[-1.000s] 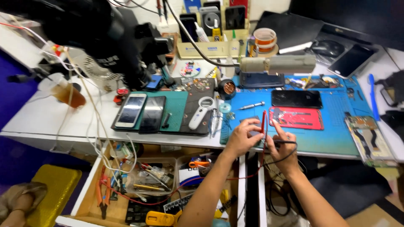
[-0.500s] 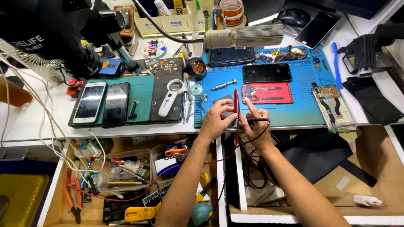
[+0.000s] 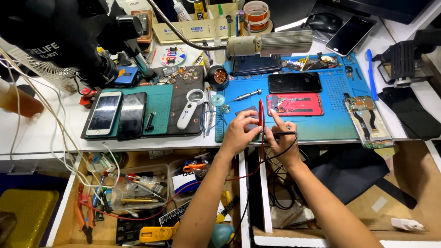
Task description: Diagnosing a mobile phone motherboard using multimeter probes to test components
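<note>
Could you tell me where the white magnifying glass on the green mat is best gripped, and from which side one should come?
Grip the magnifying glass by its white handle, which runs down-left from the round lens. Come from above, probably fingers across the handle's width: it lies flat on the green mat, with a black pen-like tool on its left and tweezers on its right. Avoid the lens.

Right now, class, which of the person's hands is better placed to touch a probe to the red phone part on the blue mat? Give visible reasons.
The right hand. It holds the black probe and lies just below the red phone part, forefinger pointing toward it. The left hand, with the red probe, sits further left by a small dark part.
</note>
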